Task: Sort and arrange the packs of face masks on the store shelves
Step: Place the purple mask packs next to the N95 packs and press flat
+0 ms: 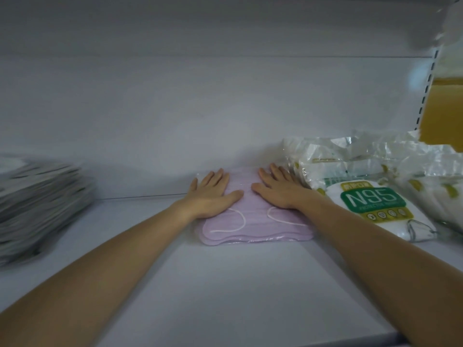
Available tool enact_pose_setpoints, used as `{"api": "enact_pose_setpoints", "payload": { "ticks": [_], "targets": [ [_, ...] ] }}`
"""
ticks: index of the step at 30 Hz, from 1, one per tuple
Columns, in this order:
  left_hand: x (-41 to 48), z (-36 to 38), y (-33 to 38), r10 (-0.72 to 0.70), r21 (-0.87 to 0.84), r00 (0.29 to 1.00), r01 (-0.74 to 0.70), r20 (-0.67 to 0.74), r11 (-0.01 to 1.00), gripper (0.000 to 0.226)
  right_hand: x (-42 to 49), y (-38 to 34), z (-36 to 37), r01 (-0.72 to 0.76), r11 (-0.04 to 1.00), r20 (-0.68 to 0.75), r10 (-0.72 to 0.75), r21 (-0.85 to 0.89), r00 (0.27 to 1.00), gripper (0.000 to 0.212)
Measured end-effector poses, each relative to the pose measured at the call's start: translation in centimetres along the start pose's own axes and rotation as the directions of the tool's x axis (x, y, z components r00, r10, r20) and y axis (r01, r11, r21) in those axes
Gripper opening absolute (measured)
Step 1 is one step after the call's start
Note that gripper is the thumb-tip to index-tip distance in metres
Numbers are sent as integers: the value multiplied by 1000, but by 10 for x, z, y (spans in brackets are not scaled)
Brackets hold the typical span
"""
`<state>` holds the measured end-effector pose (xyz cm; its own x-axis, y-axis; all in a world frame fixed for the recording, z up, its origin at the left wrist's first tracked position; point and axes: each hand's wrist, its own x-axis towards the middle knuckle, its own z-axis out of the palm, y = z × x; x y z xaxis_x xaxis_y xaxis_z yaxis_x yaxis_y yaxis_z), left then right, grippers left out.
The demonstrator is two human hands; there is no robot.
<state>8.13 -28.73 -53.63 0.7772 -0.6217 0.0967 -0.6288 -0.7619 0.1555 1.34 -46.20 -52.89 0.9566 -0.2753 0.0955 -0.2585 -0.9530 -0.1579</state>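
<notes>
A flat clear pack of pink face masks (253, 225) lies on the white shelf (225, 284), close to the back wall. My left hand (213, 194) presses flat on its left half, fingers straight. On the right half rests my right hand (278, 191), also flat with straight fingers. Right beside the pink pack is a white pack marked N95 (375, 209) in green.
More clear-wrapped white mask packs (363, 161) are heaped at the right, behind the N95 pack. A blurred stack of grey and white packs (37, 204) sits at the far left. A yellowish object (443, 108) hangs at the upper right by the slotted shelf upright.
</notes>
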Motion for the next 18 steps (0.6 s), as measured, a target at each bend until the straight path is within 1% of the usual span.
{"api": "enact_pose_setpoints", "payload": {
  "ticks": [4,8,13,15,18],
  "targets": [
    [-1,0,-2,-3,-1,1000,3,12,1000,73,0,3,-4,-50,972,-59,65,230,996,63],
    [-1,0,-1,-2,8,1000,2,-8,1000,73,5,6,-5,-75,956,-88,104,284,991,63],
    [-2,1,-1,2,11,1000,-2,-3,1000,74,6,13,-8,-49,933,-136,104,355,985,63],
    [-2,0,-1,0,7,1000,0,-5,1000,74,3,13,-8,-31,948,-135,77,317,988,63],
    [-3,-4,-1,-4,9,1000,4,-22,1000,75,1,10,-6,7,990,-109,8,143,994,65]
  ]
}}
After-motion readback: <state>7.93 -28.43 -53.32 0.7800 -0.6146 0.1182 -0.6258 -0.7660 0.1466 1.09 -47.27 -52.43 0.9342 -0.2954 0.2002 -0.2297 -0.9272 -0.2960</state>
